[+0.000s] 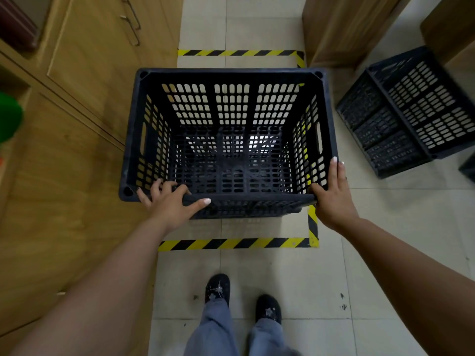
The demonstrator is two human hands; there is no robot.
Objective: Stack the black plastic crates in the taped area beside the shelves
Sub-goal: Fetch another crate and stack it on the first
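Observation:
A black slotted plastic crate (228, 73) stands open side up over the floor area outlined by yellow-and-black tape (234, 243). My left hand (171, 201) grips its near rim at the left corner, fingers curled inside and thumb along the outer face. My right hand (331, 194) presses flat against the near right corner, fingers straight along the outside of the right wall and thumb over the near rim. A second black crate (411, 111) lies tipped on its side on the floor at the right, outside the tape.
Wooden cabinets (77, 124) with drawer handles run along the left of the taped area. A wooden unit (339, 27) stands at the back right. The edge of another black crate (469, 170) shows at the far right. My feet stand on the tiles before the tape.

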